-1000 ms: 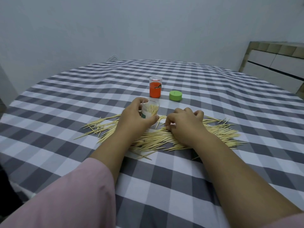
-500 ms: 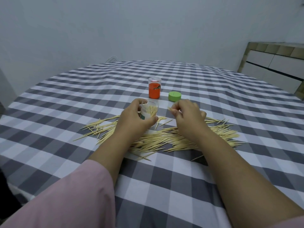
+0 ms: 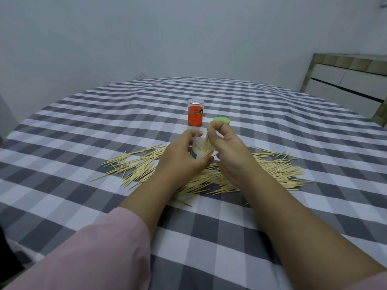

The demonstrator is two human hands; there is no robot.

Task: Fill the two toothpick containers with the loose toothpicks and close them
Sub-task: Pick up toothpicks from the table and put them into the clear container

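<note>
The right hand (image 3: 228,155) pinches a few toothpicks between thumb and fingertips just above the mouth of the clear cup (image 3: 199,150); the left hand (image 3: 184,158) is wrapped round that cup, tilting it toward the right; the cup looks light and easily tipped, so a grip round its wall seems best. The loose toothpicks (image 3: 272,170) lie scattered on the checked cloth (image 3: 209,237); thin, stiff, probably slippery, best gathered in small aligned bundles. Beyond stand the orange container (image 3: 195,116) and green lid (image 3: 223,120).

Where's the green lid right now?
The green lid lies on the checked tablecloth just right of the orange container, beyond the right hand and the toothpick pile.
</note>
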